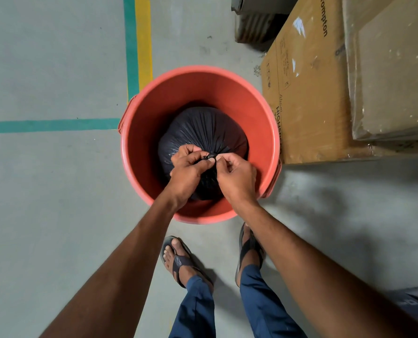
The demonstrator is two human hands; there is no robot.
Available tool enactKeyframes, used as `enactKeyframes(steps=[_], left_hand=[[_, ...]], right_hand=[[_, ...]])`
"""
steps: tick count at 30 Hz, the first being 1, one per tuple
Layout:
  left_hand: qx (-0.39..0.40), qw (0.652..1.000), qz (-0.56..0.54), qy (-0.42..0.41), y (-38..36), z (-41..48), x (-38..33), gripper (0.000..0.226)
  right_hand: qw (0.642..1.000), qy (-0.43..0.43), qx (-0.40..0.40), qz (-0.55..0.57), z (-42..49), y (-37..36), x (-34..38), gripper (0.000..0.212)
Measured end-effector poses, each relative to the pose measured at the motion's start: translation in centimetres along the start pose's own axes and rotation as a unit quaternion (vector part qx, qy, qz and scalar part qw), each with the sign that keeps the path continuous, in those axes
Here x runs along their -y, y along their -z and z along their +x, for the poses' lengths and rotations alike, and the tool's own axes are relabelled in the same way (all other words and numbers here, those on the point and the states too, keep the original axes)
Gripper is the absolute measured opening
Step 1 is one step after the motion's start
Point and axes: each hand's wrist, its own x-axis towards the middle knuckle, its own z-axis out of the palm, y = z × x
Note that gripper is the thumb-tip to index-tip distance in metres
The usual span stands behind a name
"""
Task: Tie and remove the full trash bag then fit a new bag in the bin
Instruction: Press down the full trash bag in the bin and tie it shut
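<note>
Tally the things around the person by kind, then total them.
Round orange plastic bin: 1
Full black plastic trash bag: 1
Brown cardboard boxes: 2
Dark flip-flop sandals: 2
Total: 6

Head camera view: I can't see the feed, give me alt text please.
Both bare hands, left hand and right hand, pinch the gathered neck of a full black plastic trash bag sitting inside a round orange plastic bin. Brown cardboard boxes stand at the bin's right on the grey floor.
</note>
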Motion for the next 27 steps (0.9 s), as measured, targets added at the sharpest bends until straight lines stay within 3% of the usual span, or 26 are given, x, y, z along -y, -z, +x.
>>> enactKeyframes(steps=[5,8,11,18,22,27], left_hand=[[0.021,0.993,-0.113,0.038,-0.1,0.2,-0.8,0.012],[0.035,0.983,-0.176,0.050,-0.2,0.0,-0.4,0.015],[0.019,0.975,-0.217,0.052,-0.5,-0.3,0.3,0.019],[-0.103,0.972,-0.192,0.085,-1.7,0.2,-0.2,0.024],[-0.100,0.981,-0.143,0.082,-1.8,0.3,0.2,0.019],[-0.095,0.992,-0.051,0.062,-1.4,-0.2,0.9,0.014]], right_hand=[[1.000,0.002,-0.003,0.007,0.2,-0.3,0.3,0.008],[1.000,-0.015,-0.001,0.011,0.4,-0.6,0.6,0.017],[1.000,0.015,0.003,-0.007,0.3,-0.9,1.1,0.012],[0.995,0.081,0.046,-0.042,0.2,-0.4,1.5,0.024],[0.995,0.074,0.056,-0.038,0.4,0.2,1.4,0.023],[0.994,0.094,-0.008,-0.054,0.4,0.5,1.3,0.008]])
